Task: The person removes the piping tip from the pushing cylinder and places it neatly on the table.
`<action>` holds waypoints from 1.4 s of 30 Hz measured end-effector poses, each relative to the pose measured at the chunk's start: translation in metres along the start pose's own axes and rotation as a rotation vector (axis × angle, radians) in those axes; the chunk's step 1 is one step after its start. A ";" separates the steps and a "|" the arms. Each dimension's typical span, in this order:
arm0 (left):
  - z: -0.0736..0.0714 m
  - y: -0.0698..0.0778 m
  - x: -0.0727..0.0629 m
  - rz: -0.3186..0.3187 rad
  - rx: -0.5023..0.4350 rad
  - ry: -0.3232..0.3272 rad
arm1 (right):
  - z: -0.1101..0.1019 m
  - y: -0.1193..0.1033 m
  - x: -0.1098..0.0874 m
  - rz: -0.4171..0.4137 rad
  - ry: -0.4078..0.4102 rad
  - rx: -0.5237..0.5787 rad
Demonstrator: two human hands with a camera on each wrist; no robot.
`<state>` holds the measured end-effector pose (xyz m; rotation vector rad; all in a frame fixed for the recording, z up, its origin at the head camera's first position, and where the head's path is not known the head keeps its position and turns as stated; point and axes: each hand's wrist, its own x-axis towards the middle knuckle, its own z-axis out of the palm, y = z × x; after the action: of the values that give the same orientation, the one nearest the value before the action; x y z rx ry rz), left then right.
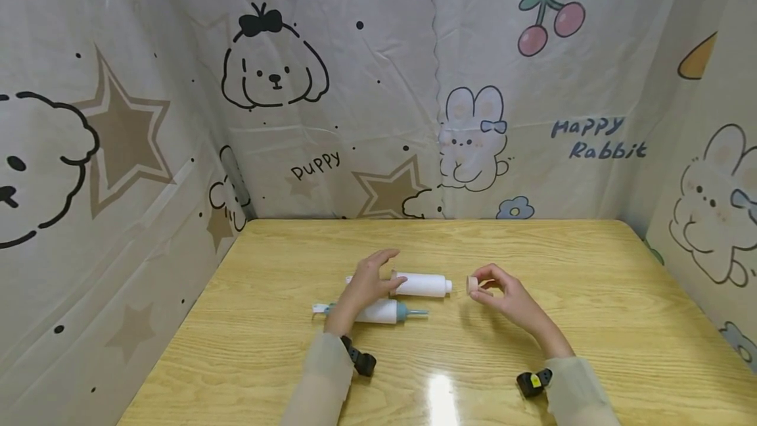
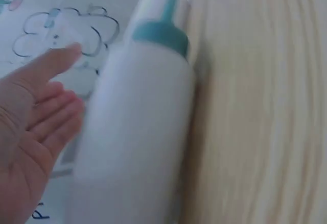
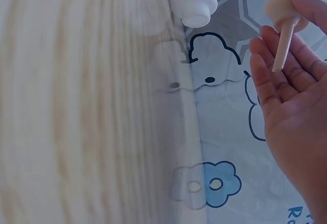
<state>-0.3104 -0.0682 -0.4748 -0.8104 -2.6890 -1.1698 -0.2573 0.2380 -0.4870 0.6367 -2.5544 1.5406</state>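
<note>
The right hand (image 1: 507, 294) pinches a round, slim-spouted beige plastic cap (image 1: 472, 285) — near a white cylindrical bottle (image 1: 422, 285) lying on the yellow wood-grain table (image 1: 568, 248); the left hand (image 1: 368, 286) — fingers wide — is at that bottle.

Pale cartoon-print fabric (image 1: 390, 58) (visibly creased) hangs behind a wood-grain table (image 1: 568, 248).

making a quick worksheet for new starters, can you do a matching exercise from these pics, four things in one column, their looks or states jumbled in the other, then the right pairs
Things
1. Beige cap
2. Farther bottle
3. Nearer bottle
4. Table

Looks or states
A. Teal cap fitted
B. Wood-grained
C. Neck bare
D. Pinched in the right hand

Pairs: 1-D, 2-C, 3-A, 4-B
</note>
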 end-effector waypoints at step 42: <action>0.038 0.048 -0.010 0.303 -0.027 0.085 | 0.026 -0.014 0.008 0.081 -0.090 0.148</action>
<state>-0.2732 -0.0187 -0.4735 -1.0986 -2.3810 -1.1409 -0.2559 0.2078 -0.4859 0.6393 -2.5772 1.7803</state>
